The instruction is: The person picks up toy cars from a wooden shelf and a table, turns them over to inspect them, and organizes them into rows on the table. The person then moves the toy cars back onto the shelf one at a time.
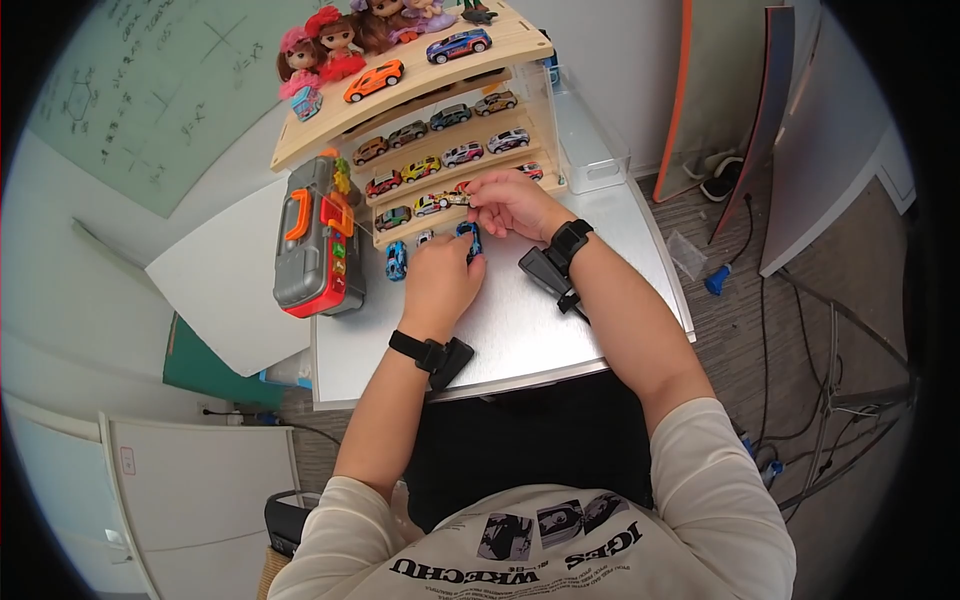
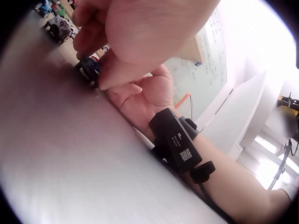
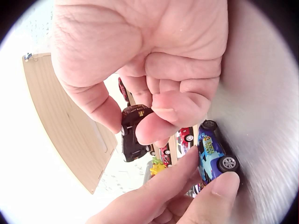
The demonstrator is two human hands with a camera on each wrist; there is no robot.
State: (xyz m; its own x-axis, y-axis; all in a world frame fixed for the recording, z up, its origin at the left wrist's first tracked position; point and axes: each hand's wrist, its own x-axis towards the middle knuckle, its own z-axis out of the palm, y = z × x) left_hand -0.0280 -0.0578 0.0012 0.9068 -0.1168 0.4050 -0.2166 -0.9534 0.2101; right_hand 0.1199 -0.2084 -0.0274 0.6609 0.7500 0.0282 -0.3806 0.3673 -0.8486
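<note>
In the head view, my left hand (image 1: 440, 285) is low at the foot of the wooden car shelf, its fingers gripping a blue toy car (image 1: 468, 240) that stands on the metal tabletop. The right wrist view shows thumb and finger on either side of that blue car (image 3: 212, 154). My right hand (image 1: 515, 207) is raised beside the lowest tiers, palm turned inward. Between its thumb and fingers it pinches a dark toy car (image 3: 134, 135), tilted with its black underside showing. The left wrist view shows my right palm (image 2: 149, 95) behind my left hand (image 2: 145, 32).
Toy cars line the tiers of the shelf (image 1: 385, 240); dolls and two larger cars stand on top. Another blue car (image 1: 396, 261) and a small white car (image 1: 425, 238) are left of my left hand. A grey toolbox (image 1: 305, 240) stands left, a clear bin (image 1: 600, 175) right.
</note>
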